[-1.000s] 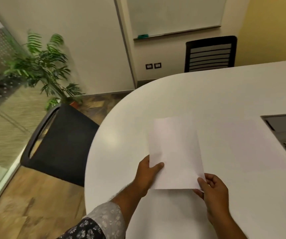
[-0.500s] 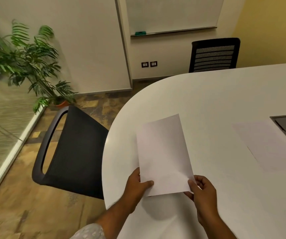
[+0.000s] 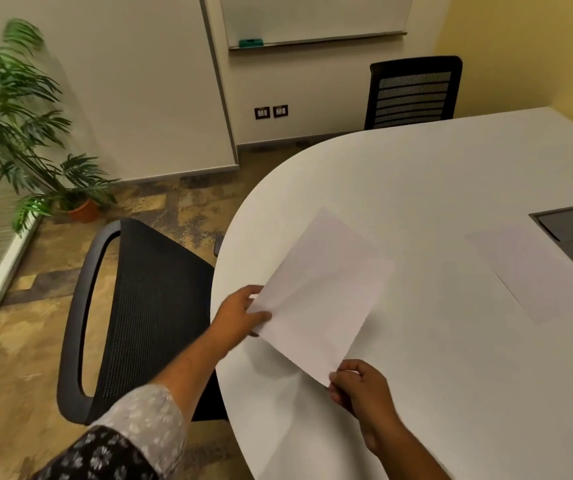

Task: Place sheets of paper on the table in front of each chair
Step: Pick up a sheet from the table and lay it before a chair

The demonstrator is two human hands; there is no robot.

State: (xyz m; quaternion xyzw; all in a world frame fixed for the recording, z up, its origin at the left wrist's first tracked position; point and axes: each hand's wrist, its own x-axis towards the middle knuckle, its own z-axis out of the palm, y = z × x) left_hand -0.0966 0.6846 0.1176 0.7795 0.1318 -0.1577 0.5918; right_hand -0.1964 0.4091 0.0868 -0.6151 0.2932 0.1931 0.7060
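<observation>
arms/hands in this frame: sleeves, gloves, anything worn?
Both hands bare, no gloves. No rings or watch that I can see. Left hand: forearm bare, with a sleeve pale grey with a floral print at the cuff, then black with white flowers. Right hand: no sleeve in view.

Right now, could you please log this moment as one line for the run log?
step: placing sheet by near chair | left hand: holds sheet | right hand: holds sheet | second sheet: on table

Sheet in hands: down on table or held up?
Held up: sheet pinched by left hand and right hand, casting a shadow on the table.
</observation>
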